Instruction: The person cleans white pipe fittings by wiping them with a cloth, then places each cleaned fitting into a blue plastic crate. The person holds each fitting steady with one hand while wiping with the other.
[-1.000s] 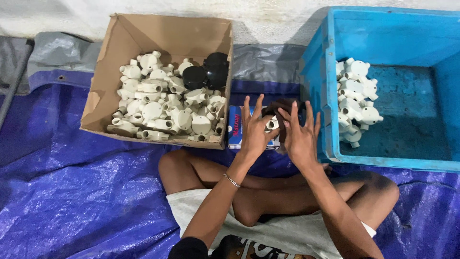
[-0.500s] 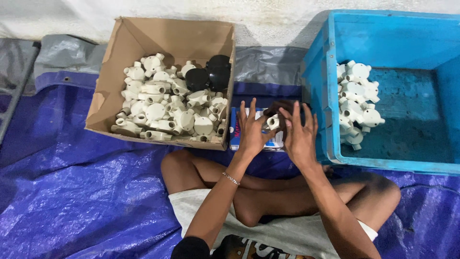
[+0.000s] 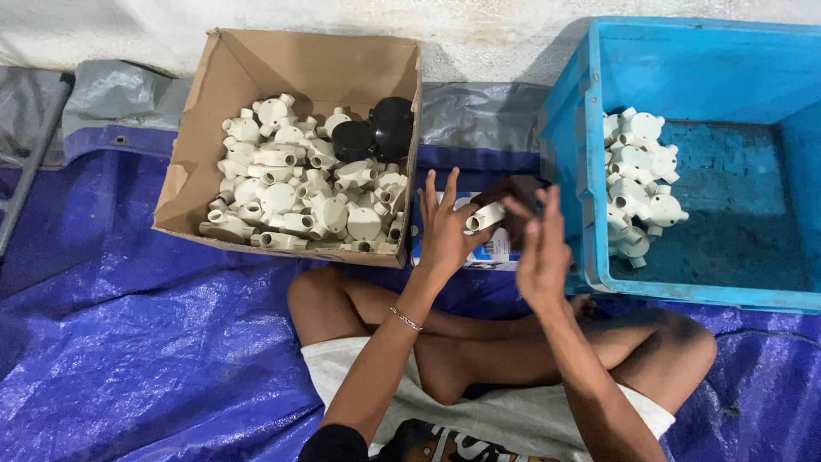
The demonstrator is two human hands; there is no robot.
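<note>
My left hand (image 3: 445,231) holds a white plastic conduit junction fitting (image 3: 484,216) between thumb and palm, fingers spread upward. My right hand (image 3: 540,248) presses a dark round lid (image 3: 518,193) against that fitting from the right. Both hands hover above my crossed legs, between a cardboard box (image 3: 198,154) on the left and a blue plastic crate (image 3: 571,162) on the right. The box is full of several white junction fittings (image 3: 299,192) and two black round lids (image 3: 376,133). Several white fittings (image 3: 637,175) lie at the crate's left side.
A small blue and white carton (image 3: 494,252) lies on the blue tarpaulin (image 3: 128,342) under my hands. A grey sheet (image 3: 111,94) and a white wall run along the back. A metal bar (image 3: 26,175) crosses the far left.
My right hand has turned and slid to the right over the fitting, its fingers now edge-on. The camera view has shifted slightly.
</note>
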